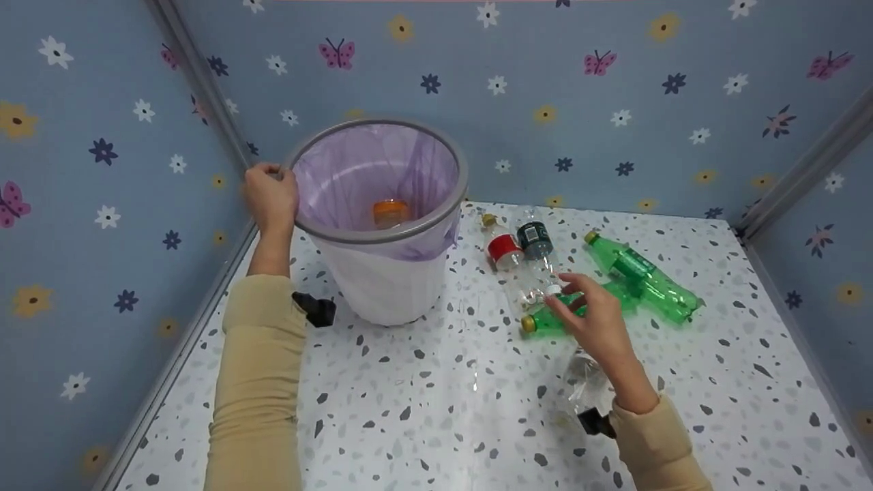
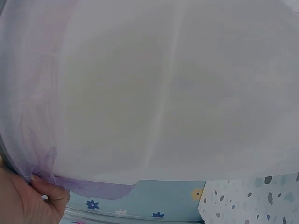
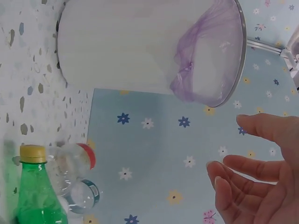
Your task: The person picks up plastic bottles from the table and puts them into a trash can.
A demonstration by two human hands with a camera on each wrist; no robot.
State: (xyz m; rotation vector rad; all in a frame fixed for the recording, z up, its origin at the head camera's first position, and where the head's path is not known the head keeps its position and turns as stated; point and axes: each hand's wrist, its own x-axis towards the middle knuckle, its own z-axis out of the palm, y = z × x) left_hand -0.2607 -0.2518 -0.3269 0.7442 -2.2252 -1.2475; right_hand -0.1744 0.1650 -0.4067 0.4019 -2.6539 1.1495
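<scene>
Lined bin (image 1: 385, 290) held beside loose bottles (image 1: 641, 273).
The left hand (image 1: 271, 198) grips the bin's rim (image 1: 372, 238); the right hand (image 1: 599, 324), fingers (image 3: 254, 168) parted and empty, hovers above the bottles, 2 of them green. Lying on their sides, these could roll if nudged off-centre.

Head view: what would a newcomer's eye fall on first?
Most likely the tall white bin with a purple plastic liner, left of centre, its round grey rim gripped by the left hand. Next, two bright green plastic bottles lying to its right on the speckled white surface, near the right hand. Inside the bin, an orange-topped clear container also stands out.
</scene>
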